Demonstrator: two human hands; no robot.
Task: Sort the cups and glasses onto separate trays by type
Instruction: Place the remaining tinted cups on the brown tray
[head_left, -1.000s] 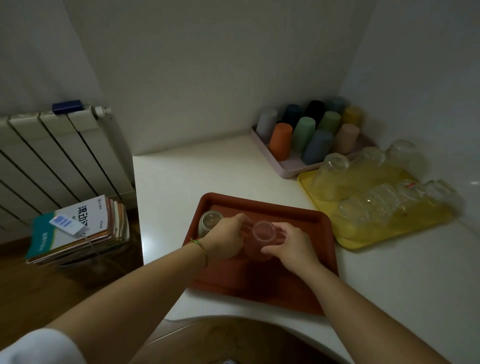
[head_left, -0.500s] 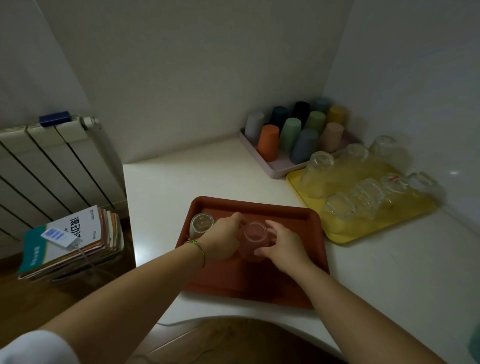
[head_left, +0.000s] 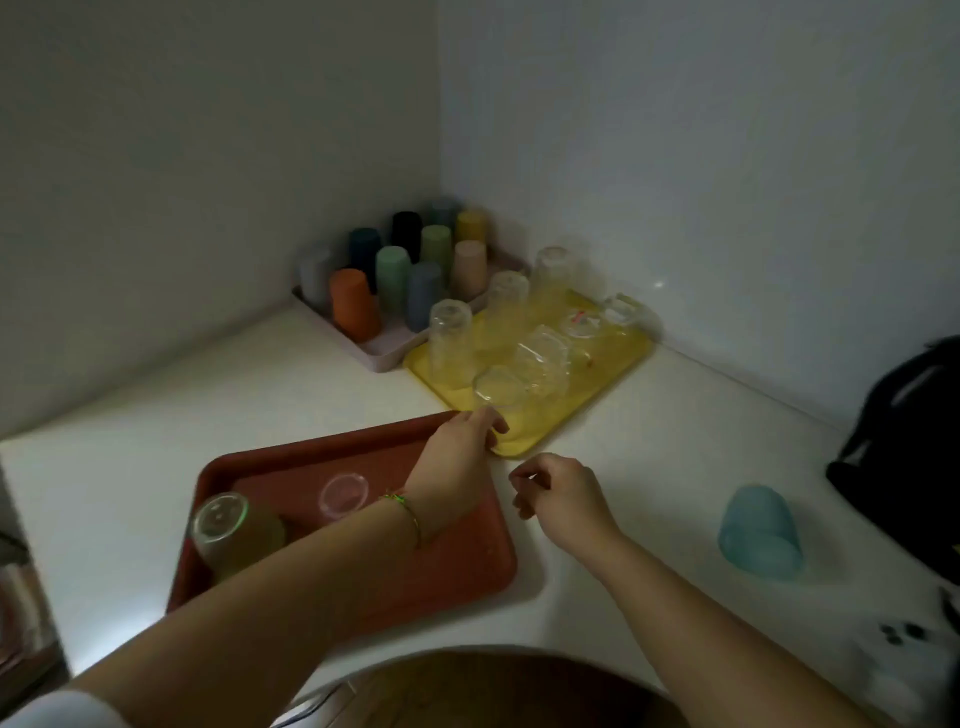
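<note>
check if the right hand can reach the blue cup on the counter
Probably yes: the right hand holds nothing, and only bare counter lies between it and the blue cup. The black bag sits beyond the cup, not in the way.

Lone cup (head_left: 758, 530) right of near tray (head_left: 457, 566); glass tray (head_left: 613, 374) behind; cup tray (head_left: 384, 353) in corner
</note>
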